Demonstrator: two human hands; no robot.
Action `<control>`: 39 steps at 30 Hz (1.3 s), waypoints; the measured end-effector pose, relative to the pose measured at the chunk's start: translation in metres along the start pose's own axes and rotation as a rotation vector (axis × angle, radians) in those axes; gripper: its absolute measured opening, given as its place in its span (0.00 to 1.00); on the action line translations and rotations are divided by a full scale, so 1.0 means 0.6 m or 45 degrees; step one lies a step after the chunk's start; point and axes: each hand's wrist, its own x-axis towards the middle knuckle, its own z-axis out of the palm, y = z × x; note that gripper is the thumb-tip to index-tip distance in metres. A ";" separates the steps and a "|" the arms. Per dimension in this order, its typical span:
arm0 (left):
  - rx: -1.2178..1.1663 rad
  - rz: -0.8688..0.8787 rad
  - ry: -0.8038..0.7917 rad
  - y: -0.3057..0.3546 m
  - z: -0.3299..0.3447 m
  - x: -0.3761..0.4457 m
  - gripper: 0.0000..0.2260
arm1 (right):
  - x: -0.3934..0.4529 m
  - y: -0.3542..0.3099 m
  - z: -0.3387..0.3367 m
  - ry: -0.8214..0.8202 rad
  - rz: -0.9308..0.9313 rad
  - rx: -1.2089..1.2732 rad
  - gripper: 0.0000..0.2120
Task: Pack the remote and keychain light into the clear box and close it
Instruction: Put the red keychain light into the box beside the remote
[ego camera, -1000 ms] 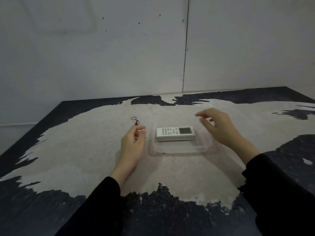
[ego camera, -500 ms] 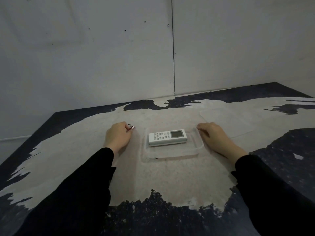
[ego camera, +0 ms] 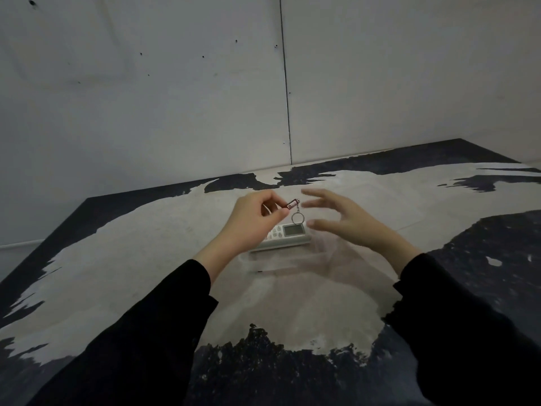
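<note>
The light (ego camera: 290, 204) is being pinched between the thumb and fingers of the left hand (ego camera: 254, 221), raised above the desk (ego camera: 123, 259). Its ring (ego camera: 297, 218) is hanging down from the far end, over the remote (ego camera: 288, 234). The right hand (ego camera: 345, 221) is being held just beside the light, fingers spread apart and gripping nothing; its outline is blurred. The remote is lying face up inside the clear box (ego camera: 292, 263), partly hidden by the left hand. The box is standing open on the pale part of the desk, its walls barely visible. Both arms are being covered by black sleeves (ego camera: 164, 326).
</note>
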 end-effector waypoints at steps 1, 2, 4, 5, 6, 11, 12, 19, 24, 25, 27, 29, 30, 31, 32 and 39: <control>-0.002 0.016 -0.003 0.004 0.003 -0.002 0.03 | 0.001 -0.007 0.006 -0.039 -0.018 -0.040 0.19; 0.003 0.026 -0.005 0.005 0.002 -0.004 0.03 | 0.004 -0.013 0.012 -0.045 -0.038 -0.086 0.14; 0.064 0.043 -0.027 0.001 -0.001 -0.007 0.03 | 0.007 -0.019 0.020 0.006 -0.061 -0.132 0.06; 0.129 0.056 -0.042 -0.003 -0.003 -0.010 0.03 | 0.007 -0.019 0.021 0.038 -0.066 -0.175 0.05; 0.204 0.064 -0.059 -0.009 -0.005 -0.014 0.03 | 0.006 -0.018 0.021 0.056 -0.068 -0.238 0.04; 0.522 0.027 -0.281 -0.039 -0.017 -0.029 0.05 | 0.002 -0.015 0.025 -0.013 -0.130 -0.678 0.01; 0.577 0.019 -0.320 -0.041 -0.016 -0.030 0.04 | 0.002 -0.016 0.027 -0.052 -0.135 -0.784 0.02; 0.767 0.057 -0.466 -0.037 -0.010 -0.019 0.04 | 0.006 -0.019 0.027 -0.207 -0.099 -0.870 0.07; 0.818 0.070 -0.470 -0.038 -0.011 -0.017 0.06 | 0.009 -0.017 0.026 -0.251 -0.126 -0.910 0.07; 0.817 0.069 -0.472 -0.038 -0.012 -0.017 0.06 | 0.009 -0.016 0.027 -0.255 -0.126 -0.918 0.07; 0.806 0.064 -0.474 -0.040 -0.015 -0.018 0.06 | 0.009 -0.016 0.027 -0.244 -0.141 -0.921 0.07; 0.768 0.054 -0.472 -0.043 -0.021 -0.021 0.07 | 0.010 -0.014 0.023 -0.197 -0.161 -0.886 0.08; 0.731 0.059 -0.456 -0.046 -0.024 -0.025 0.07 | 0.009 -0.012 0.019 -0.137 -0.154 -0.836 0.08; 0.677 0.078 -0.411 -0.047 -0.027 -0.027 0.07 | 0.010 -0.008 0.010 -0.035 -0.131 -0.770 0.08; 0.608 0.105 -0.323 -0.050 -0.029 -0.031 0.07 | 0.011 0.000 0.001 0.095 -0.099 -0.700 0.08; 0.069 -0.178 0.334 -0.095 0.009 -0.081 0.14 | -0.004 0.092 -0.042 0.358 0.665 -0.940 0.32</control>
